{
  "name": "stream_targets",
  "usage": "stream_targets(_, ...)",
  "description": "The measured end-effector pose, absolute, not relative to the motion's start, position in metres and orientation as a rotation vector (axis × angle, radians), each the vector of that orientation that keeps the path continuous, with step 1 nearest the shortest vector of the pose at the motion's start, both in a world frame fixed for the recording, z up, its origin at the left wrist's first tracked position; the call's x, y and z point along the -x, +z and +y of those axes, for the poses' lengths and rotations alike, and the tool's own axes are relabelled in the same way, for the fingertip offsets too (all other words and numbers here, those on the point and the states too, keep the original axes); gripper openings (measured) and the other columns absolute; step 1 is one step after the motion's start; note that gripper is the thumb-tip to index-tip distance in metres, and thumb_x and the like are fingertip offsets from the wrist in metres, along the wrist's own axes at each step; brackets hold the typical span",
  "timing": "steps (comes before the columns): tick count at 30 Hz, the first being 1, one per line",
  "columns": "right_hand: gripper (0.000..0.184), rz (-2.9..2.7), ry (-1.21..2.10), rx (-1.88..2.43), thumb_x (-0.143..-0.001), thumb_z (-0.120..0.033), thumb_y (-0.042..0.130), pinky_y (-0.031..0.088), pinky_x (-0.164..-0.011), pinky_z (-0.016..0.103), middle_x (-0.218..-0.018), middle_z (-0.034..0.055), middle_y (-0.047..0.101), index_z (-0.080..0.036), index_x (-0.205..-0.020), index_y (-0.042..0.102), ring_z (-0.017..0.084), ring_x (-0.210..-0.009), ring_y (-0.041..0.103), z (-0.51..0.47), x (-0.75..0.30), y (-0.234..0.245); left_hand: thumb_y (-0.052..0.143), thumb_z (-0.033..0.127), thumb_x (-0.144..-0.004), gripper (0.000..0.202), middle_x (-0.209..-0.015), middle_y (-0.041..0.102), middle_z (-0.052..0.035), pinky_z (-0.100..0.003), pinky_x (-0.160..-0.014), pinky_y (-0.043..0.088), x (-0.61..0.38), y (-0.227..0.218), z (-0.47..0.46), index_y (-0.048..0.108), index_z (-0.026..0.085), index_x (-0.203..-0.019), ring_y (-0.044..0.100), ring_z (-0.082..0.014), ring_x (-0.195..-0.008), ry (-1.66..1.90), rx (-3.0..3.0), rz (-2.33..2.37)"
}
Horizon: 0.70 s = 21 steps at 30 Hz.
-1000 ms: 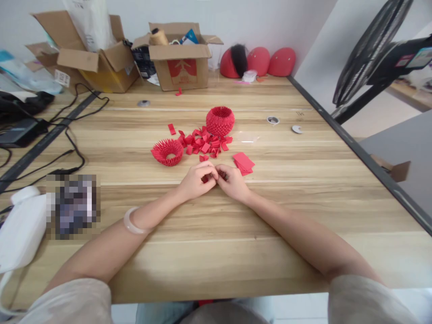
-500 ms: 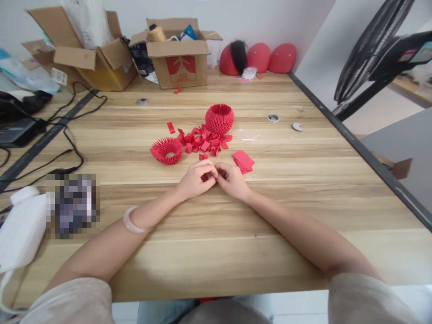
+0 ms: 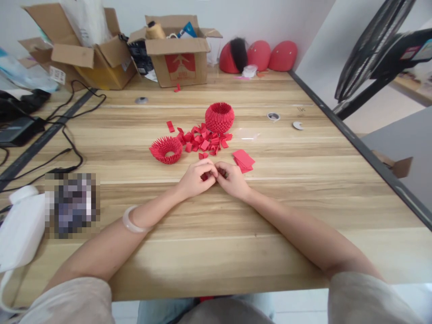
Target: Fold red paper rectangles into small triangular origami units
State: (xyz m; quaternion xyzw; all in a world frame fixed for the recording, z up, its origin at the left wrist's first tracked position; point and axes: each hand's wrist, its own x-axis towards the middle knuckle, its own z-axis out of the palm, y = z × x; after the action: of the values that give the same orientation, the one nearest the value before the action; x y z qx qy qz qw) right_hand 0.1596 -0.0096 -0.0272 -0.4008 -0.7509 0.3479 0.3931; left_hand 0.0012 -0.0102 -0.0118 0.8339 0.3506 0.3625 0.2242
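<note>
Paper piece, red, just below frame centre, mostly hidden. Left hand curled, pinching it; right hand fingertips meet the left's, can't tell if they grip too. Should be light, thin, easily creased: hold by edges, light pinch. Folded pieces lie above, card stack upper right of the hands.

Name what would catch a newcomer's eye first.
Probably the round red vase, upright at mid-table, with small red pieces scattered in front and a spiky red bowl to their left. Nearer still, the left hand and right hand come together at the fingertips, something red showing inside the left one's curl. Three red domes stand at the back right.
</note>
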Motion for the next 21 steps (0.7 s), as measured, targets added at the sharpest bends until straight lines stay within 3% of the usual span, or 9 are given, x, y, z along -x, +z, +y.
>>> stream_targets(21,0.018,-1.921,0.871,1.034,-0.069,-0.008,0.043,0.040,-0.058,0.020,-0.067,0.0000,0.061,-0.015,-0.074,0.059,0.009,-0.059,0.051,-0.0086,-0.1600,-0.0281,0.052,0.009,-0.074,0.009,-0.077,0.056,-0.0025,-0.020,-0.056,0.042,-0.0011,-0.0142,-0.0099,0.059,0.014,-0.071,0.052,-0.0091,-0.063,1.003,-2.282,0.958)
